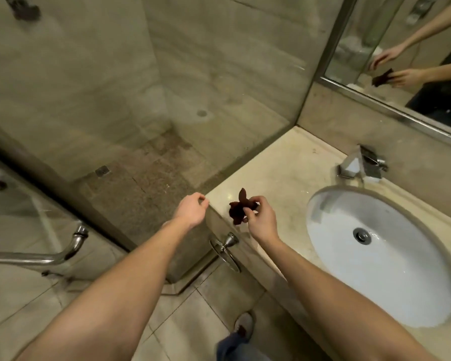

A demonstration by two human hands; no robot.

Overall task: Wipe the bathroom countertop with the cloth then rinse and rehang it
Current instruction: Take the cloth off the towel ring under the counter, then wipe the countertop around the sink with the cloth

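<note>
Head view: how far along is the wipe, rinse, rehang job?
Done: cloth picked up, the ring hangs empty. In hand: right hand pinches the bunched cloth above the left end of the countertop; left hand holds nothing. Left: rinse at the faucet, rehang. Wiping done? Cannot tell.

- The countertop (284, 173) is pale beige polished stone; its left edge meets the glass shower wall.
- An oval white basin (349, 277) is sunk into it right of the middle, reaching nearly from front edge to back, with a metal drain (362, 235) in it.
- A chrome faucet (359, 162) stands at the back edge, just behind the basin.
</note>
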